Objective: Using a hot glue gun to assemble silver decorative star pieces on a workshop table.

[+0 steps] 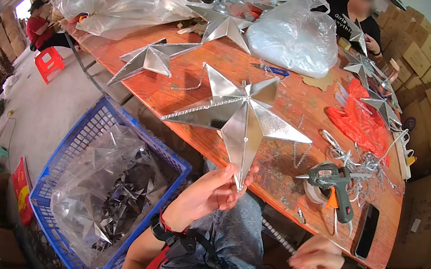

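My left hand (pixel 213 192) pinches the lowest point of a large silver five-pointed star (pixel 240 113), holding it over the near edge of the orange wooden table (pixel 287 98). A line of small clear beads runs along the star's left arm. My right hand (pixel 316 260) is low at the right, below the table edge, fingers closed on one end of a thin beaded strand (pixel 278 237). A grey and orange glue gun (pixel 336 183) lies on the table just right of the star.
A blue plastic crate (pixel 83 132) lined with a clear bag of silver stars stands on the floor at my left. More silver stars (pixel 152 58), clear bags (pixel 295 35), a red bag (pixel 358 121) and a black phone (pixel 367 231) lie on the table. A person sits across; cardboard boxes (pixel 430 54) stack at right.
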Available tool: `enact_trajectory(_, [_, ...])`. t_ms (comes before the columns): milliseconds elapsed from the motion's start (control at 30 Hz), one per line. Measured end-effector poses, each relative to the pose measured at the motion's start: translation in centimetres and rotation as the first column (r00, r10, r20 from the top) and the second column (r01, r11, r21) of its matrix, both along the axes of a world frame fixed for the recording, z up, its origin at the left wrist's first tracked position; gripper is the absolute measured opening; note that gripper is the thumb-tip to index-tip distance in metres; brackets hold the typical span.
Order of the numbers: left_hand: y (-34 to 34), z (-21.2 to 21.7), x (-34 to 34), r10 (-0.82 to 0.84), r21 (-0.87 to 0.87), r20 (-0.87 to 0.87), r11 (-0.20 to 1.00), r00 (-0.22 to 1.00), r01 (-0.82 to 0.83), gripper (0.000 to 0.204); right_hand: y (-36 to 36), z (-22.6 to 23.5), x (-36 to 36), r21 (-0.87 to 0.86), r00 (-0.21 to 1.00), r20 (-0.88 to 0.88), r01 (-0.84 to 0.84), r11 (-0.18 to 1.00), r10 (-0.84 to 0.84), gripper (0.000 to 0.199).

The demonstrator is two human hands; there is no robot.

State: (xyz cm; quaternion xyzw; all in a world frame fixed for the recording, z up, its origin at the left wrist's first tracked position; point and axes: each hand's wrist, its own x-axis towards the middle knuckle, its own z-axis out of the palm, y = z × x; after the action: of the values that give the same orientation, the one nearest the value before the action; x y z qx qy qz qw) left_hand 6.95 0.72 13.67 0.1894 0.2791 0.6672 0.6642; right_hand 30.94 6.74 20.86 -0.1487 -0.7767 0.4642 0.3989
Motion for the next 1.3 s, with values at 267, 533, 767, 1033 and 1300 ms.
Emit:
enact_trajectory(267, [0.2,-1.3,0.0,0.016,-0.024,0.089,1.0,0.996,-0.014,0.051,2.7,5.2,-1.3,0.317,0.979,0.177,0.039,0.948,-0.099,0.008])
enact_trajectory(533, [0.3,-1.1,-0.3,0.002,0.051,-0.019,0.999,1.0,-0.001,0.05,5.0,9.9,-6.7,0.145,0.953,0.291,0.037,0.989,-0.078,0.008])
enact_trajectory(767, [0.2,-0.4,-0.4,-0.005,0.052,0.015,0.999,1.0,0.004,0.049,7.9,12.6,-12.4,0.132,0.875,0.481,-0.138,0.982,0.058,0.01])
enact_trajectory(1033, [0.6,-0.8,-0.2,-0.06,0.121,0.079,0.991,0.995,0.05,0.051,11.9,10.8,-16.5,0.218,0.799,0.584,-0.326,0.92,0.145,0.012])
enact_trajectory(1300, [0.6,-1.2,-0.2,-0.074,0.105,0.131,0.993,0.989,0.06,0.05,13.3,6.9,-18.5,0.381,0.884,0.441,-0.338,0.861,0.152,0.015])
